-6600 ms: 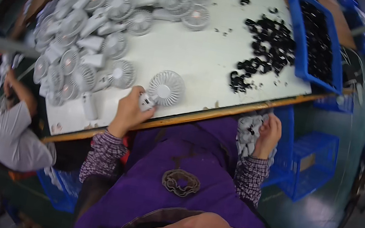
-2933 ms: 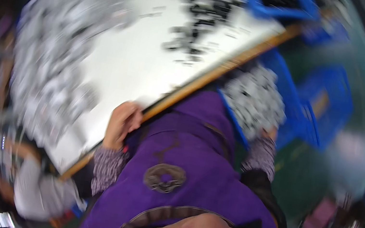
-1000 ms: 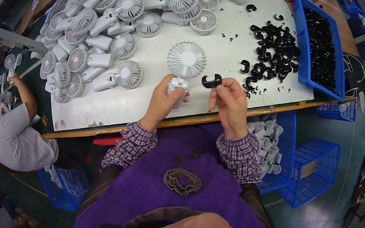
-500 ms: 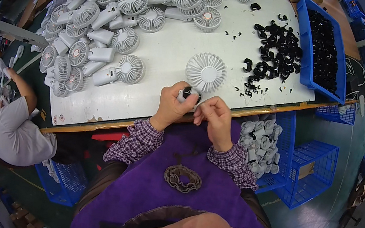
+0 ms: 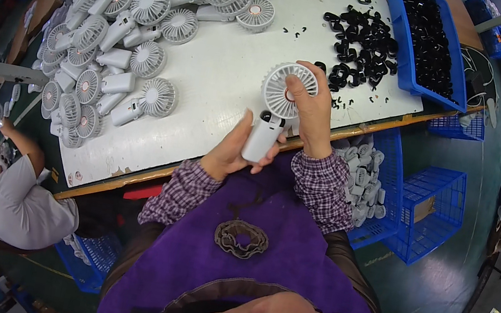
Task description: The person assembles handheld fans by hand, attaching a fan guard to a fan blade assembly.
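Observation:
A white handheld fan is held upright over the table's front edge, its round cage at the top and its plain handle below. My left hand cradles the handle, with fingertips showing past its right side and the thumb raised along the left. Around the cage's right side is my right hand, its thumb pressed on the front grille and its other fingers behind. A black piece shows at the neck, between cage and handle. Loose black clips lie on the table to the right of the fan.
A big heap of white fans covers the table's left side. A blue bin of black parts stands at the right edge. Below are blue crates, one with fans. A co-worker sits at the left.
The fan has turned round and its handle now points down in my left hand. My right hand has moved up from the neck onto the cage. The whole view has shifted slightly.

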A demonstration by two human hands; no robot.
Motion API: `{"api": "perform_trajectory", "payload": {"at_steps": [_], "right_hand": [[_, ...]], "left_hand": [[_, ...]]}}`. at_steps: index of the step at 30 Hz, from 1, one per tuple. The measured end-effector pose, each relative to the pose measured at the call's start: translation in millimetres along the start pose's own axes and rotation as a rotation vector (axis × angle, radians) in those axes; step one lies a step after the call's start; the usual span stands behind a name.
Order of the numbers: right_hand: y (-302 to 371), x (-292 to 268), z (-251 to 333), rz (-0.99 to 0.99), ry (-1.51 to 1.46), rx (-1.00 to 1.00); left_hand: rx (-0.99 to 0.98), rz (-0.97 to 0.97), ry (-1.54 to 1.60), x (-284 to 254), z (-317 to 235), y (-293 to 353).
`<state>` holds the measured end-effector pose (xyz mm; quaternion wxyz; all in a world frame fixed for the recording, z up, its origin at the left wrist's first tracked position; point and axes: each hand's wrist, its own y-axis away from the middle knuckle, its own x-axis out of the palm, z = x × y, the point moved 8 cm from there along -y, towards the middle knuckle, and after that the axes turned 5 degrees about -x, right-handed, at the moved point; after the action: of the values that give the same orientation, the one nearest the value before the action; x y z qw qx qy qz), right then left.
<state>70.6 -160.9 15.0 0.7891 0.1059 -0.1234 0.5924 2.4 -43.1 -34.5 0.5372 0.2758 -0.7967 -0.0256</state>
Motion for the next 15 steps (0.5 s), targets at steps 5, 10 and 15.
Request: {"api": "perform_trajectory", "payload": {"at_steps": [5, 10, 15], "right_hand": [[31, 4, -39, 0.297, -0.49, 0.247], [69, 20, -55, 0.305, -0.716, 0.332], [77, 15, -29, 0.274, -0.891, 0.292]], "left_hand": [[-0.085, 0.14, 0.17, -9, 8, 18], [-0.102, 0.169, 0.189, -5, 27, 7], [-0.094, -0.079, 0.062, 38, -1, 11]]}}
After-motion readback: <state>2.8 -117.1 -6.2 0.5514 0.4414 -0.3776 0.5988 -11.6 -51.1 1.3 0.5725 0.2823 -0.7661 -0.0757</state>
